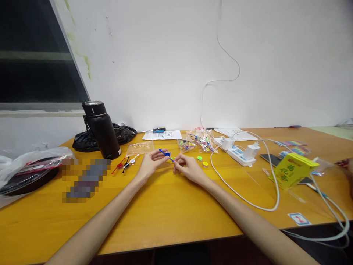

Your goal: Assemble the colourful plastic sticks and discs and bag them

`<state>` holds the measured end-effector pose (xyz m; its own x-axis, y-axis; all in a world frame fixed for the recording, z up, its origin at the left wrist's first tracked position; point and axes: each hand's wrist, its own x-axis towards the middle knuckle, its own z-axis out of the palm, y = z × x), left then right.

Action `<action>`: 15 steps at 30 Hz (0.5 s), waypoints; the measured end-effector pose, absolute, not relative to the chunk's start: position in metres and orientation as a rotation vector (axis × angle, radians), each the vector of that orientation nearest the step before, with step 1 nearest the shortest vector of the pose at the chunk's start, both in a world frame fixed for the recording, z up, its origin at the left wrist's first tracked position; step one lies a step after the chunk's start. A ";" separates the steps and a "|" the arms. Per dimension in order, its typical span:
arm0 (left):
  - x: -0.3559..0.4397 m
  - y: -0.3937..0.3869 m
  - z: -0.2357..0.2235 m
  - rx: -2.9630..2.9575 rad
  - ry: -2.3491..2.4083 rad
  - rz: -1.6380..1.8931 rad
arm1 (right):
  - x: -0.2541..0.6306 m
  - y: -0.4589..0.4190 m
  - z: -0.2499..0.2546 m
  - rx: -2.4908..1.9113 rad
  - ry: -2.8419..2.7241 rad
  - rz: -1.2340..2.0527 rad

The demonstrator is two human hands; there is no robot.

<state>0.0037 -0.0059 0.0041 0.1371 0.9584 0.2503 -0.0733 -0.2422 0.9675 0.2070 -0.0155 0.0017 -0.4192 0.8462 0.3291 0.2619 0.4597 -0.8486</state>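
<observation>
Between my two hands is a blue arrow spinner with a round hub, held just above the table. The fingers of my left hand are closed around its hub, the arrowhead pointing up and left. My right hand pinches the tail end. A bit of yellow-green shows behind the fingers; what it belongs to is hidden. Left of my hands lie a red arrow spinner, a black one and a white one. Right of them sit a green round piece and a yellow round piece.
Clear bags of small coloured parts lie behind my hands. A black bottle stands left. At right are a power strip with chargers, a looping white cable and a yellow box. A screwdriver lies by the wall.
</observation>
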 end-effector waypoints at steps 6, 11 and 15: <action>0.003 -0.006 0.006 1.432 0.966 1.301 | 0.206 -0.015 0.000 -0.924 -1.941 0.970; 0.002 -0.005 0.004 1.454 0.997 1.294 | 0.204 -0.015 -0.001 -0.913 -1.950 1.008; 0.000 -0.003 0.002 1.469 1.025 1.285 | 0.203 -0.015 -0.002 -0.903 -1.946 1.039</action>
